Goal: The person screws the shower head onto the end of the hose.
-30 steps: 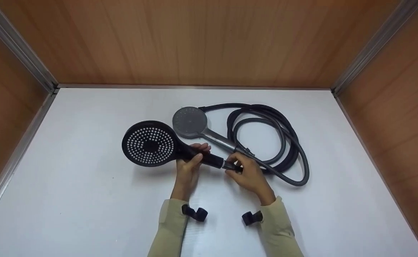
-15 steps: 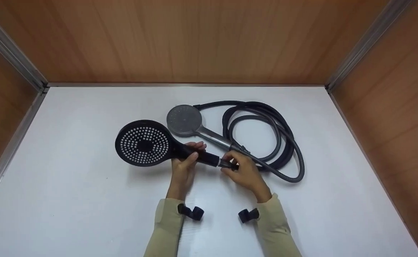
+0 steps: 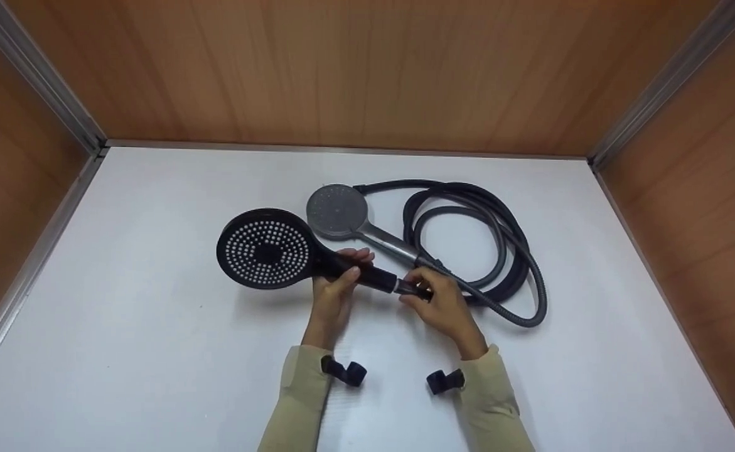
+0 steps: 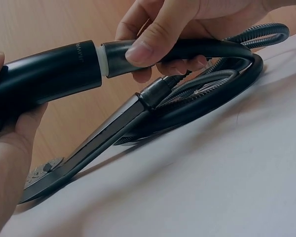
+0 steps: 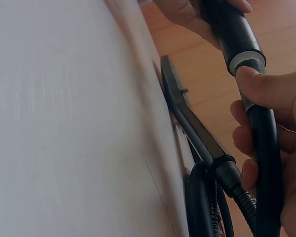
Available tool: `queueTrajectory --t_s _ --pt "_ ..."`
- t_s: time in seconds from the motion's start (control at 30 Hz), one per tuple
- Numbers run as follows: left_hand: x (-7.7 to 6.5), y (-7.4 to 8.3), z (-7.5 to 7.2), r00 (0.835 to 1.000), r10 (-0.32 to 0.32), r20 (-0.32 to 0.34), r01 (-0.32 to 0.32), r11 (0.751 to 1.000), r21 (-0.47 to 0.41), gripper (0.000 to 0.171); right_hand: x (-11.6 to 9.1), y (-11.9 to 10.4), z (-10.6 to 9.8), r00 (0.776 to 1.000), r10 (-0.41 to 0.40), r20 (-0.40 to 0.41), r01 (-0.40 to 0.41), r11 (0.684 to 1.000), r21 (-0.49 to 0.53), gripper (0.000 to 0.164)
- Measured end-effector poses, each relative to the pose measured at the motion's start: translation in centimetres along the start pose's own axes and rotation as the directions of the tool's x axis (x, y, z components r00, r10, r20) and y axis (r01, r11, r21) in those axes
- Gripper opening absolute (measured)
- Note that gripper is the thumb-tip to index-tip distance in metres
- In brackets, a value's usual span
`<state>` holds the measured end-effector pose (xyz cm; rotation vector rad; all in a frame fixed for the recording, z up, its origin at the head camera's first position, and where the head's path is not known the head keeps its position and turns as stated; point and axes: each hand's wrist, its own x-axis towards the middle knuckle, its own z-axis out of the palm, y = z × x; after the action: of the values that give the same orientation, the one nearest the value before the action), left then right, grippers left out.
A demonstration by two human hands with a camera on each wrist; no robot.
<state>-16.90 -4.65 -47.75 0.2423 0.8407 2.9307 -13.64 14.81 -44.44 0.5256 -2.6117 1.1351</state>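
Note:
A black shower head (image 3: pixel 267 249) with pale nozzles is held above the white table, its face toward the head camera. My left hand (image 3: pixel 331 301) grips its handle, thumb across the front. At the handle's lower end, my right hand (image 3: pixel 447 307) pinches the connector (image 4: pixel 117 57) of a smooth black hose (image 5: pixel 266 173) between thumb and fingers. The connector lines up with the handle, and a pale ring (image 4: pixel 103 60) shows in the narrow gap at the joint. The hose runs back under my right palm.
Behind my hands a grey shower head (image 3: pixel 337 211) lies on the white table (image 3: pixel 154 351). Its ribbed hose (image 3: pixel 533 282) coils to the right together with the black one. Wooden panels (image 3: pixel 367 75) wall the back and both sides.
The head view shifts a little back and forth. Both hands keep the same hold, and the shower head and hose connector stay in line.

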Motion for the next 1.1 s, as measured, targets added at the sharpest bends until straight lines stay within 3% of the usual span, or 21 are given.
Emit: queueTrajectory --t_s 0.33,0.57,0.8,1.1 --pt "0.12 0.06 0.13 1.000 0.011 0.013 -0.011 1.000 -0.014 0.032 0.06 -0.14 0.04 0.999 0.025 -0.024 -0.026 1.000 -0.007 0.029" --pt "0.24 -0.06 0.23 0.999 0.037 0.017 -0.037 0.999 0.004 0.031 0.21 -0.03 -0.07 0.999 -0.002 -0.034 0.001 1.000 -0.014 0.024" --pt "0.11 -0.09 0.29 0.999 0.042 0.008 -0.042 0.999 0.012 0.031 0.26 -0.18 0.02 0.999 0.034 -0.035 -0.034 0.999 -0.001 0.031" --pt "0.21 -0.17 0.22 0.999 0.042 -0.002 -0.042 0.999 0.002 0.031 0.22 0.02 0.02 0.999 -0.005 -0.042 0.004 1.000 -0.015 0.025"
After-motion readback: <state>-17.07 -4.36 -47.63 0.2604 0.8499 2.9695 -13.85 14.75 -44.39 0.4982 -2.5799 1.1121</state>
